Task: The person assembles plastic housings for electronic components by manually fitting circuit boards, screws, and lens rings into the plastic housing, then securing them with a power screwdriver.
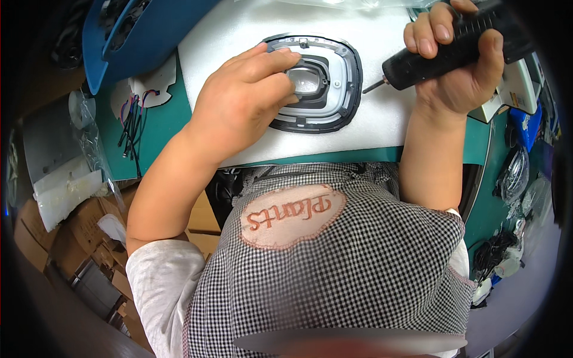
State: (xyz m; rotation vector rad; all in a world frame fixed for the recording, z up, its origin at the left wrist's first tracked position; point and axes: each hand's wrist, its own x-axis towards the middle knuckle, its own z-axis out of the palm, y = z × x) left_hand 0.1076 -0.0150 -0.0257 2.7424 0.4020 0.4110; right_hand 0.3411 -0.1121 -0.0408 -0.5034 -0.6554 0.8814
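Observation:
An oval plastic housing (pixel 341 89), white inside with a black rim and a clear window in its middle, lies on a white foam sheet (pixel 233 33). Over its left side rests my left hand (pixel 248 89), fingers bent onto the white inner part. Whether those fingertips pinch a small part is hidden. My right hand (pixel 456 65) is wrapped round a black electric screwdriver (pixel 412 64) held up to the right. Its thin bit (pixel 375 86) points left and down, near the housing's right rim in the picture; contact cannot be made out.
A blue bin (pixel 113 48) with dark parts stands at the upper left. Cables with black sleeves (pixel 134 128) lie on the green mat (pixel 161 146). At the right are a white plastic part (pixel 518 89) and bagged cables (pixel 512 173). Cardboard boxes (pixel 77 238) sit lower left.

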